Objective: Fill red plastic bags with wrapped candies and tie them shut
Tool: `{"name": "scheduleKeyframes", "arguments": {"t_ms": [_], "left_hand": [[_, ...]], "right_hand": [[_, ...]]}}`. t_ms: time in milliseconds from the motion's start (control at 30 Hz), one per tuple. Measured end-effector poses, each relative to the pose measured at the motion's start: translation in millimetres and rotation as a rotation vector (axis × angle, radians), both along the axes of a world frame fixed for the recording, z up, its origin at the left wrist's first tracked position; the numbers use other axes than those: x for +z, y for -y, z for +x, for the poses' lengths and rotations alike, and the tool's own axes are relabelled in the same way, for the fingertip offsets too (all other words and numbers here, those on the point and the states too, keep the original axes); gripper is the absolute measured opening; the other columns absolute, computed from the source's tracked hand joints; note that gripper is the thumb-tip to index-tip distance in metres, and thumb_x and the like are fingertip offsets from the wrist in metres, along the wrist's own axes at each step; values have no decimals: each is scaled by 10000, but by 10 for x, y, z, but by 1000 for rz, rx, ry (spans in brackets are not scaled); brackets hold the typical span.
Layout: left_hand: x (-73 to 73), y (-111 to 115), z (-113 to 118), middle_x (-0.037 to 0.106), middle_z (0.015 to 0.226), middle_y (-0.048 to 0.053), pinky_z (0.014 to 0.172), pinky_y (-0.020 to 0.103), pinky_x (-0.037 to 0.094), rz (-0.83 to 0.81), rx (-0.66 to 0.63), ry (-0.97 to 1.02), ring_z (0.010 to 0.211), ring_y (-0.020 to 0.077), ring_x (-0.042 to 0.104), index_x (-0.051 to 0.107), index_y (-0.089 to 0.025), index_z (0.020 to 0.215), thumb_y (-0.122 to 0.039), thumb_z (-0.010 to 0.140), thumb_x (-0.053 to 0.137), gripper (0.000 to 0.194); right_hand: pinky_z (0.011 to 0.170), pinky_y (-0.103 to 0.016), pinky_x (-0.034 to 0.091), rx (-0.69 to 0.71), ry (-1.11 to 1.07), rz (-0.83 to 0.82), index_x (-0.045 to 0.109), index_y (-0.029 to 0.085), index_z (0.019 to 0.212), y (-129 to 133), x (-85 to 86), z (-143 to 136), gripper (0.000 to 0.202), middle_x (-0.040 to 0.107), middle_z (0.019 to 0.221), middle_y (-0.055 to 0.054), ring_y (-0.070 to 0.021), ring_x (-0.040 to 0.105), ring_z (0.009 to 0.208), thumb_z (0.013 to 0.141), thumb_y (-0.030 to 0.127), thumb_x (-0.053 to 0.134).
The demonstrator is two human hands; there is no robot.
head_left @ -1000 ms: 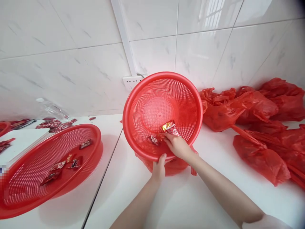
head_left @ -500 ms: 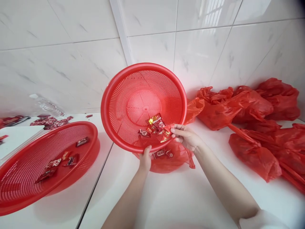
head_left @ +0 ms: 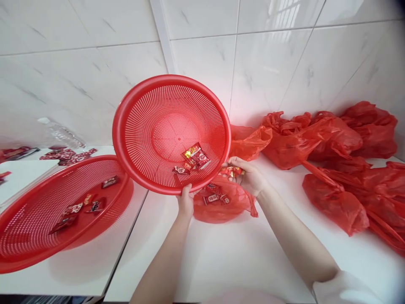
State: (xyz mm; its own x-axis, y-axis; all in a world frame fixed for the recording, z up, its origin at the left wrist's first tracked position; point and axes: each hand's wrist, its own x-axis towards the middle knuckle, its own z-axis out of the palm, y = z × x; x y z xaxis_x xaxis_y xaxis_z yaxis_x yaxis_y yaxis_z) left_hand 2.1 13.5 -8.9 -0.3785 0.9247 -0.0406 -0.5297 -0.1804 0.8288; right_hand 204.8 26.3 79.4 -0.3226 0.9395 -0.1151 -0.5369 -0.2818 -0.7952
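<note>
My left hand (head_left: 186, 202) grips the near rim of a red plastic basket (head_left: 136, 101), which is held tilted toward me above the table. Several small wrapped candies (head_left: 196, 156) lie low inside it. Just outside the basket's right rim, my right hand (head_left: 248, 175) pinches a red and gold wrapped candy (head_left: 233, 171). Below both hands sits an opened red plastic bag (head_left: 218, 213) with several wrapped packets (head_left: 211, 198) in it; the basket hides part of this bag.
On the left, a second red basket (head_left: 122, 207) leans with several packets inside. Knotted red bags (head_left: 335, 202) crowd the right side. A clear bottle (head_left: 65, 133) and loose packets (head_left: 71, 157) lie by the tiled wall. A seam (head_left: 126, 240) runs between the white tabletops.
The basket in my left hand has shifted left and slightly up. My right hand has drawn the candy out from over the basket's inside to beyond its rim, above the opened bag.
</note>
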Motion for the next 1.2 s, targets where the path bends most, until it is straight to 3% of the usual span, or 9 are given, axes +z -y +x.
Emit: {"name": "scheduleKeyframes", "arguments": {"t_ms": [167, 333, 433, 500, 567, 667, 767, 867, 1200], "left_hand": [[33, 17, 13, 700, 981, 49, 852, 466, 543, -10, -14, 11, 924, 244, 664, 603, -198, 1143, -221, 654, 667, 494], [52, 41, 25, 703, 956, 32, 874, 450, 535, -13, -1, 27, 904, 234, 671, 602, -206, 1149, -196, 650, 669, 504], [61, 50, 25, 706, 933, 30, 882, 445, 531, -14, -16, 27, 929, 250, 674, 612, -199, 1130, -208, 640, 679, 494], [63, 53, 25, 710, 943, 35, 880, 440, 532, -10, -29, 25, 952, 260, 673, 618, -196, 1113, -219, 640, 678, 477], [61, 56, 25, 712, 957, 46, 871, 440, 535, -14, -44, 18, 956, 266, 673, 626, -189, 1092, -231, 648, 672, 447], [52, 61, 28, 709, 1002, 56, 862, 445, 538, -42, -42, 13, 943, 266, 672, 635, -182, 1068, -237, 642, 673, 431], [49, 67, 33, 708, 1019, 67, 864, 447, 537, -61, -54, 25, 957, 272, 668, 645, -166, 1028, -240, 637, 675, 399], [51, 69, 38, 710, 1024, 70, 874, 446, 533, -51, -70, 38, 981, 278, 665, 647, -160, 1019, -233, 646, 667, 381], [21, 42, 44, 699, 874, 25, 866, 408, 524, -56, -24, 17, 966, 263, 663, 637, -188, 876, -213, 618, 682, 263]], "right_hand": [[667, -209, 580, -39, -19, -59, 620, 191, 1054, 18, -34, -74, 349, 710, 1097, -50, -133, 694, 824, 722, 108, 691], [823, -190, 579, -187, -203, -137, 656, 136, 970, -61, -112, -86, 158, 734, 990, -70, -133, 695, 912, 824, 114, 601], [569, -130, 581, -98, -287, -283, 639, 142, 923, -90, -144, -64, 123, 733, 949, -80, -101, 699, 743, 899, 182, 525], [337, -69, 442, 76, -298, -335, 623, 134, 902, -79, -151, -70, 167, 729, 844, -70, -43, 585, 470, 927, 263, 519], [252, -48, 320, 180, -277, -299, 621, 125, 901, -46, -149, -102, 211, 713, 750, -44, -6, 431, 339, 925, 321, 545], [325, -42, 407, 147, -193, -212, 647, 127, 926, 27, -130, -161, 234, 726, 797, -53, -19, 532, 417, 895, 355, 605], [565, -87, 559, 138, -138, -131, 682, 135, 956, 96, -107, -191, 203, 740, 924, -71, -82, 696, 682, 837, 299, 682], [726, -150, 590, 177, -123, -42, 700, 150, 982, 141, -105, -206, 238, 743, 954, -59, -116, 716, 798, 760, 219, 749], [627, -163, 591, 48, -21, -2, 694, 175, 1022, 117, -99, -235, 278, 746, 941, -58, -138, 723, 776, 780, 302, 747]]}}
